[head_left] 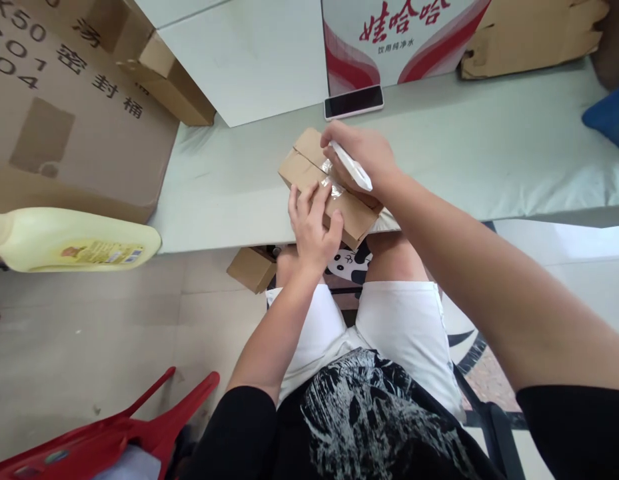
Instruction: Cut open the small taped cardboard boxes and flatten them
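A small brown cardboard box point(305, 170) lies at an angle near the front edge of the table, clear tape across its top seam. My left hand point(313, 223) rests on its near side, fingers spread over the cardboard. Above the far side of the box, my right hand point(366, 157) is closed around a slim white tool point(352, 167) that looks like a utility knife. Its tip is hidden by my fingers, so I cannot tell whether a blade is out or touches the tape.
A phone point(354, 103) lies behind the box, against a white carton point(404, 40) with red print. To the left stand a large cardboard box point(64, 133) and a pale yellow bottle point(84, 240). A red chair point(154, 427) is at lower left; a small carton point(252, 270) sits below the table.
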Action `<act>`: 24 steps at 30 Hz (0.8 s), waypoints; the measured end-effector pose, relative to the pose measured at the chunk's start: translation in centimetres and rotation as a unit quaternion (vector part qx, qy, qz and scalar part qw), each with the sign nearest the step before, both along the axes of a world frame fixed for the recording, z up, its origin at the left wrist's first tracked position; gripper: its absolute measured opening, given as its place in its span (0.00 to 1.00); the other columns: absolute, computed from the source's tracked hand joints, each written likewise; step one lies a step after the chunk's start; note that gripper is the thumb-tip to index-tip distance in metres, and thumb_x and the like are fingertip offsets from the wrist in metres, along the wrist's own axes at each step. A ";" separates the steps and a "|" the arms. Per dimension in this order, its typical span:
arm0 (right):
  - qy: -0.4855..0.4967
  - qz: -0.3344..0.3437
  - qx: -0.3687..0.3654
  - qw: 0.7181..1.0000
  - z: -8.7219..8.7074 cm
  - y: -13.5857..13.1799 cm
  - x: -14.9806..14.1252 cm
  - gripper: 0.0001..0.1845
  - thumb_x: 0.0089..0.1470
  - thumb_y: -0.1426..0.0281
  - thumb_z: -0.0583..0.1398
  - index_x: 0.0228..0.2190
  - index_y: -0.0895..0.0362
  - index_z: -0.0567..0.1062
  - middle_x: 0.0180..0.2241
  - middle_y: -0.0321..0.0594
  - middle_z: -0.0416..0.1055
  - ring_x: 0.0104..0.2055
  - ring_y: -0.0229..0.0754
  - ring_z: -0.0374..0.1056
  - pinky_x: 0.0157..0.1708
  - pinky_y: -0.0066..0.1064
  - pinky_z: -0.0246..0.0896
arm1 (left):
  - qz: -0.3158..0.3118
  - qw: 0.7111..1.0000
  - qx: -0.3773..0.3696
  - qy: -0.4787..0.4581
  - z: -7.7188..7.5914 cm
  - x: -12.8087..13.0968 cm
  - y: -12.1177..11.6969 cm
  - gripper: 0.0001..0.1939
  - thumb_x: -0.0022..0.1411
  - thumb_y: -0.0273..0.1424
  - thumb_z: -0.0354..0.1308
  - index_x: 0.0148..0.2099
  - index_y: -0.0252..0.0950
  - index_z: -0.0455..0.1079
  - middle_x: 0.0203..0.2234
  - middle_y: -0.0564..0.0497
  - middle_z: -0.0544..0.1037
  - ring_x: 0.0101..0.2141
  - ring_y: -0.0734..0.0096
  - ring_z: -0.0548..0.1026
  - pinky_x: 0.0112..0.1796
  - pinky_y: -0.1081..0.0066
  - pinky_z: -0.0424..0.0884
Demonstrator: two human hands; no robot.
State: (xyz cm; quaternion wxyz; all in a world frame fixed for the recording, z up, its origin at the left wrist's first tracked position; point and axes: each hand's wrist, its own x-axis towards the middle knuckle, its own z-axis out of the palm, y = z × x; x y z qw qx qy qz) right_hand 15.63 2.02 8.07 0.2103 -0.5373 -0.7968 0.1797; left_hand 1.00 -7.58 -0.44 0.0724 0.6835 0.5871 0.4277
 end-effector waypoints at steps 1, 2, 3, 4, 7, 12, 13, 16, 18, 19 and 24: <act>-0.008 0.001 -0.006 1.000 0.1 0.1 0.1 0.17 0.65 0.62 0.51 0.49 0.49 0.74 0.43 0.40 0.79 0.41 0.50 0.70 0.35 0.36 0.55 | 0.003 1.000 -0.002 -0.010 0.4 -0.8 0.8 0.30 0.70 0.54 0.47 0.60 0.40 0.72 0.60 0.40 0.72 0.68 0.46 0.60 0.69 0.44 0.53; -0.011 0.002 -0.010 1.000 0.2 0.1 0.3 0.17 0.65 0.62 0.52 0.49 0.49 0.75 0.43 0.41 0.79 0.41 0.50 0.71 0.36 0.37 0.56 | 0.004 1.000 0.000 -0.020 0.8 -1.9 1.9 0.30 0.68 0.55 0.50 0.59 0.39 0.72 0.59 0.38 0.72 0.66 0.47 0.65 0.68 0.46 0.57; -0.009 0.005 -0.011 1.000 0.2 0.2 0.5 0.17 0.64 0.61 0.52 0.49 0.48 0.75 0.44 0.41 0.79 0.41 0.51 0.71 0.36 0.37 0.56 | 0.002 0.999 0.010 -0.034 1.2 -3.0 3.2 0.31 0.67 0.56 0.52 0.59 0.39 0.71 0.59 0.38 0.72 0.64 0.49 0.67 0.67 0.48 0.59; -0.005 0.010 -0.013 1.000 0.2 0.4 0.7 0.17 0.64 0.60 0.51 0.49 0.48 0.75 0.44 0.41 0.79 0.42 0.51 0.71 0.37 0.37 0.57 | -0.003 0.998 0.018 -0.054 1.6 -4.1 4.7 0.32 0.66 0.57 0.54 0.60 0.40 0.69 0.59 0.39 0.72 0.64 0.50 0.67 0.67 0.50 0.60; 0.012 0.012 -0.013 1.000 0.0 1.1 1.7 0.19 0.64 0.58 0.51 0.49 0.48 0.75 0.44 0.43 0.79 0.44 0.53 0.72 0.40 0.40 0.60 | -0.070 0.987 -0.022 -0.142 2.5 -6.7 9.1 0.34 0.61 0.61 0.58 0.60 0.43 0.69 0.58 0.42 0.74 0.63 0.52 0.70 0.63 0.52 0.67; 0.124 0.018 -0.029 0.992 -0.3 2.4 2.7 0.12 0.63 0.62 0.53 0.46 0.47 0.72 0.36 0.38 0.79 0.36 0.48 0.74 0.44 0.40 0.66 | -0.161 0.950 -0.110 -0.245 3.5 -7.6 10.8 0.35 0.53 0.62 0.66 0.51 0.42 0.74 0.41 0.46 0.79 0.48 0.54 0.80 0.53 0.54 0.76; 0.150 0.021 -0.041 0.988 -0.3 2.2 2.8 0.11 0.63 0.64 0.54 0.45 0.47 0.72 0.34 0.36 0.79 0.34 0.47 0.73 0.45 0.41 0.67 | -0.162 0.946 -0.120 -0.253 3.8 -7.7 10.2 0.33 0.52 0.61 0.68 0.49 0.41 0.75 0.38 0.47 0.78 0.46 0.54 0.80 0.51 0.54 0.76; 0.148 0.011 -0.055 0.987 -0.2 0.2 3.6 0.09 0.59 0.64 0.58 0.42 0.48 0.71 0.36 0.37 0.79 0.37 0.50 0.74 0.47 0.47 0.67 | -0.153 0.938 -0.155 -0.268 4.1 -8.2 7.1 0.28 0.50 0.57 0.71 0.40 0.39 0.75 0.36 0.46 0.79 0.43 0.56 0.80 0.50 0.56 0.76; 0.120 0.021 -0.059 0.991 -0.4 -2.3 4.5 0.14 0.52 0.61 0.65 0.41 0.48 0.72 0.36 0.39 0.78 0.39 0.54 0.74 0.47 0.52 0.67 | -0.126 0.936 -0.135 -0.298 3.7 -8.7 4.6 0.28 0.51 0.58 0.70 0.38 0.39 0.72 0.35 0.46 0.79 0.45 0.56 0.80 0.50 0.58 0.76; 0.112 0.037 -0.067 0.991 -0.7 -3.7 5.0 0.20 0.47 0.59 0.69 0.41 0.48 0.72 0.36 0.39 0.78 0.39 0.56 0.74 0.46 0.53 0.68 | -0.107 0.935 -0.115 -0.318 3.3 -8.9 3.3 0.28 0.53 0.58 0.69 0.40 0.40 0.70 0.37 0.46 0.79 0.48 0.56 0.80 0.51 0.59 0.76; 0.146 0.037 -0.031 0.988 -2.4 -9.2 7.2 0.24 0.42 0.58 0.72 0.40 0.47 0.70 0.54 0.44 0.76 0.56 0.66 0.71 0.55 0.61 0.64 | -0.082 0.945 -0.011 -0.316 1.3 -8.5 -2.3 0.18 0.65 0.50 0.62 0.43 0.44 0.65 0.32 0.53 0.78 0.42 0.66 0.82 0.60 0.53 0.70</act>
